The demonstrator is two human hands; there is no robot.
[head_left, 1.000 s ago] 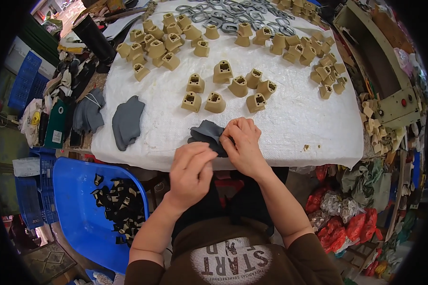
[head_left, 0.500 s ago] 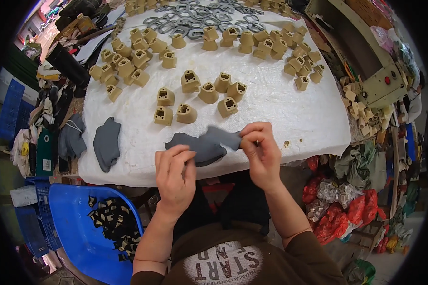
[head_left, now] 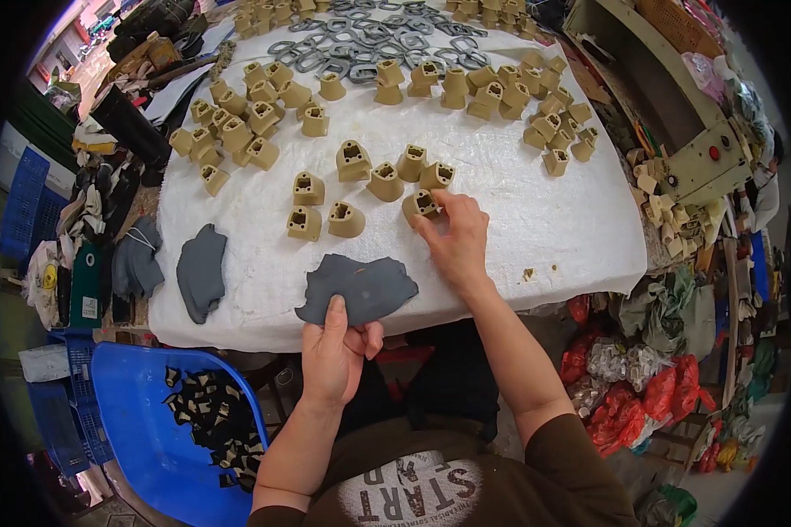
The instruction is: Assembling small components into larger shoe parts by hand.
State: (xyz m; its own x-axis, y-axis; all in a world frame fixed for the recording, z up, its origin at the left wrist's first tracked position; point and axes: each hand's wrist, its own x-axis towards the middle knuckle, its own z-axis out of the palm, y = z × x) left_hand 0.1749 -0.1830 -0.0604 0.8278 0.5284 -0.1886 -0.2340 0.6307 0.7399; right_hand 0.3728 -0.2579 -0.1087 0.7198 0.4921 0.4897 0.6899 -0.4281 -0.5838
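My left hand (head_left: 330, 356) pinches the lower edge of a dark grey, flat, sheet-like piece (head_left: 369, 288), thumb on top, over the table's front edge. My right hand (head_left: 459, 241) has its thumb and fingers around a tan hollow block (head_left: 420, 204), which still stands among its neighbours. Close by are several similar tan blocks (head_left: 384, 183) with holes in their tops. Two more tan blocks, the nearer one (head_left: 346, 220) included, stand just beyond the grey piece. To the left lies another grey piece (head_left: 202, 274).
More grey pieces (head_left: 137, 259) tied with a string lie at the left edge. Tan block clusters (head_left: 235, 133) and grey metal rings (head_left: 360, 44) cover the white-sheeted table's (head_left: 554, 237) far part. A blue tub (head_left: 132, 430) of dark offcuts stands lower left; red bags (head_left: 620, 413) lie lower right.
My right hand has let go of the grey piece and moved up to a tan block. My left hand now grips the grey piece, which lies spread out flatter.
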